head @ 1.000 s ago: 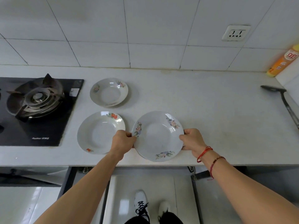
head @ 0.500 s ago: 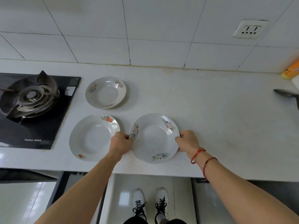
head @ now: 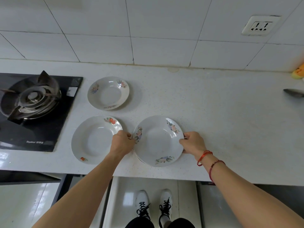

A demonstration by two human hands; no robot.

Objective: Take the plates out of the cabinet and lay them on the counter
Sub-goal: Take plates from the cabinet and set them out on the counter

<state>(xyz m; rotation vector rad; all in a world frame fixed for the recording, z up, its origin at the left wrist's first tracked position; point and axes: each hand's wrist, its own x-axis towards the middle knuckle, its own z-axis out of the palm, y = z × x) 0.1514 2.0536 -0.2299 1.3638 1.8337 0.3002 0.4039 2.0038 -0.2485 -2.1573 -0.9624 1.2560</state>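
both hands grip one flowered plate (head: 158,140) near the front edge of the counter (head: 222,122), about midway along it: the left hand (head: 123,142) pinches the plate's left rim, the right hand (head: 192,142) pinches its right rim, with red cord bracelets (head: 207,159) on that wrist. whether the plate's base rests fully on the counter cannot be told. going from the left, a black gas hob (head: 35,111) with one burner is set into the counter's left end. just right of it, by the front edge, lies a plate with fruit prints (head: 95,139), its right rim partly behind the left hand and close to the held plate. behind that one, nearer the tiled wall (head: 148,30), sits a smaller flowered plate (head: 108,93). right of the held plate the counter is bare up to a dark utensil tip (head: 294,92) at the right edge, with something yellow-orange (head: 298,73) in the back right corner. a socket (head: 260,25) is on the wall above.
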